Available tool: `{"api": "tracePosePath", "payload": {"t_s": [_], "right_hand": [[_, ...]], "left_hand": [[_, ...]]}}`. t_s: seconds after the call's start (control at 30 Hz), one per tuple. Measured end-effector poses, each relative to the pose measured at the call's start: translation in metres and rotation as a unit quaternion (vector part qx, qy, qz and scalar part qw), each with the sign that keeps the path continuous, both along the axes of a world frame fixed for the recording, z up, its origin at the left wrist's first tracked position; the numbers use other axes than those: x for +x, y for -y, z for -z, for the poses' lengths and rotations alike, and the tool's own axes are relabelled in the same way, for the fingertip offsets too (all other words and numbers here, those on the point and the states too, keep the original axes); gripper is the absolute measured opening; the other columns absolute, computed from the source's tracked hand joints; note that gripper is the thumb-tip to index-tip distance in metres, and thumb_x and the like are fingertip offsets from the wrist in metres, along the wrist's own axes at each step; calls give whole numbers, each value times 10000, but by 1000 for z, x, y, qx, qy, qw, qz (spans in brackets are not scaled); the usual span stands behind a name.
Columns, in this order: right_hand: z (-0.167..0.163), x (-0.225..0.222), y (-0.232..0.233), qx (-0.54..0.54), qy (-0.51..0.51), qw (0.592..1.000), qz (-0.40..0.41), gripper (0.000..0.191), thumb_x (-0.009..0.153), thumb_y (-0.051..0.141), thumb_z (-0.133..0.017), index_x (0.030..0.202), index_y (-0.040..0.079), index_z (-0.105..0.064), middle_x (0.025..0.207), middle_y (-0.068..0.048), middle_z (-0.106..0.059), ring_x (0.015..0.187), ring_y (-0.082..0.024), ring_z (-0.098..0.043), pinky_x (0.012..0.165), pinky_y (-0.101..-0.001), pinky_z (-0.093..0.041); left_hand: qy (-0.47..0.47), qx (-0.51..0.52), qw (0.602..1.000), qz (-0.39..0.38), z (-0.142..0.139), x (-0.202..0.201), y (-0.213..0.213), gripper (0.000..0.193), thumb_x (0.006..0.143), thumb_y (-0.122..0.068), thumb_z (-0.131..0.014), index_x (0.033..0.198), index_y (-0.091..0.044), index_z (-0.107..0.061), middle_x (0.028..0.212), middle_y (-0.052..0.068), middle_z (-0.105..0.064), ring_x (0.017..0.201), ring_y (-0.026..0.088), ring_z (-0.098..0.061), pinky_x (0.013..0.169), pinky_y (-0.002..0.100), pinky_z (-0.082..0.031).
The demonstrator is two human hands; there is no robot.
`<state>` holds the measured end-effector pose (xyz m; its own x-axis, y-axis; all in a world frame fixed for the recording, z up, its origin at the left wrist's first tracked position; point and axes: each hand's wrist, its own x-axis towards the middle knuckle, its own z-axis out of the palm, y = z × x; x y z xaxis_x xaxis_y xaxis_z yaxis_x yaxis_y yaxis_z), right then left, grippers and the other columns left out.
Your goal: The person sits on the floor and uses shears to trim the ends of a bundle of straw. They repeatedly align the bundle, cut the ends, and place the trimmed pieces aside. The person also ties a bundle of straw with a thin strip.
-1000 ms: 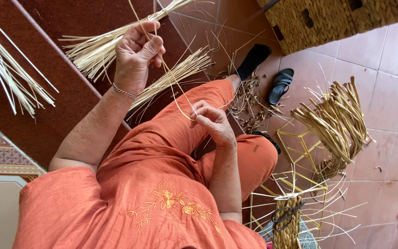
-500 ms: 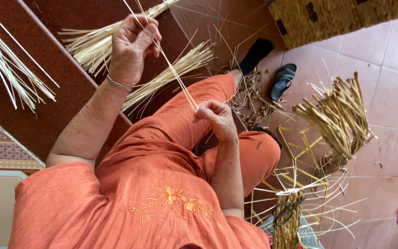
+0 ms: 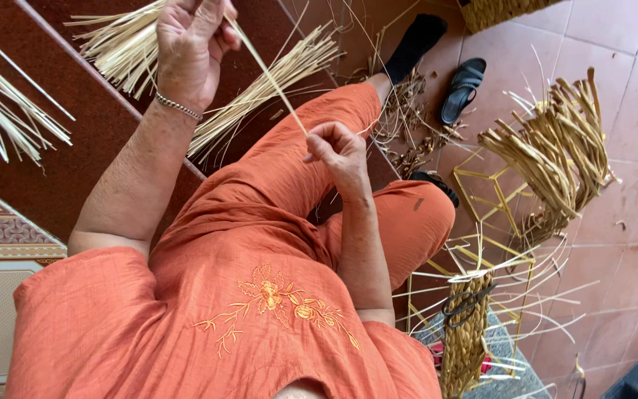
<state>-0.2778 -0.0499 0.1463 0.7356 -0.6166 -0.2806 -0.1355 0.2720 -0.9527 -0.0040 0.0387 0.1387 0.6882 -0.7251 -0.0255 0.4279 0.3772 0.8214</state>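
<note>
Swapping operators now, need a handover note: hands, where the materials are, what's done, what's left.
Left hand: raised, fingers closed on the upper end of a pale straw strand.
Right hand: pinching the same strand's lower end above the lap.
Loose straw bundles lie on the brown step; thicker reeds on the tiled floor.
Done: a partly woven basket on its wire frame, with spokes sticking out.
Left: the basket's upper part is unwoven; the held strand is not yet worked in.

Home weaving spot: tiled floor (image 3: 614, 29), straw bundles (image 3: 260, 81), half-woven basket (image 3: 467, 332) (sandal (image 3: 461, 90) lying nearby).
</note>
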Motion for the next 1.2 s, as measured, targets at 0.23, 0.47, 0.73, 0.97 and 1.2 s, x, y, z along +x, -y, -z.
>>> {"api": "tracePosePath", "payload": {"t_s": [0.23, 0.47, 0.73, 0.97, 1.2], "right_hand": [[22, -1, -3, -11, -31, 998, 56, 70, 994, 60, -685, 999, -10, -679, 855, -41, -676, 716, -103, -665, 646, -258, -629], [13, -7, -24, -91, -51, 994, 16, 81, 977, 65, -718, 1039, 12, -713, 850, -6, -693, 719, -72, -617, 622, -220, -547], [1, -2, -35, -172, -36, 984, 12, 82, 980, 87, -731, 1031, 22, -723, 837, 1, -723, 720, -53, -629, 639, -210, -536], [-3, -11, -9, -258, -74, 963, 21, 123, 1000, 152, -742, 1044, 37, -747, 906, -12, -750, 754, -51, -653, 670, -203, -554], [8, -4, -8, -146, -90, 985, 9, 142, 1010, 174, -705, 1077, 55, -743, 860, 16, -717, 732, -51, -653, 637, -210, -576]], "left_hand": [[54, 137, 957, 249, -1, -85, -16, 237, 1020, -174, -691, 1197, -15, -689, 981, 28, -719, 817, 90, -675, 747, 248, -607], [87, 166, 961, 202, 3, -107, -26, 69, 1092, 6, -633, 1106, 25, -698, 945, 58, -703, 816, 102, -665, 755, 237, -578], [65, 154, 964, 205, -2, -110, -30, 105, 1099, 27, -614, 1164, 32, -696, 968, 61, -719, 818, 89, -666, 767, 219, -559], [112, 175, 966, 154, 35, -45, -23, 113, 1103, 45, -644, 1195, 32, -709, 970, 77, -728, 763, 90, -666, 695, 226, -568], [36, 162, 972, 168, 38, -55, -33, 67, 1081, -34, -672, 1139, -7, -694, 956, 106, -744, 790, 118, -730, 732, 258, -646]]}}
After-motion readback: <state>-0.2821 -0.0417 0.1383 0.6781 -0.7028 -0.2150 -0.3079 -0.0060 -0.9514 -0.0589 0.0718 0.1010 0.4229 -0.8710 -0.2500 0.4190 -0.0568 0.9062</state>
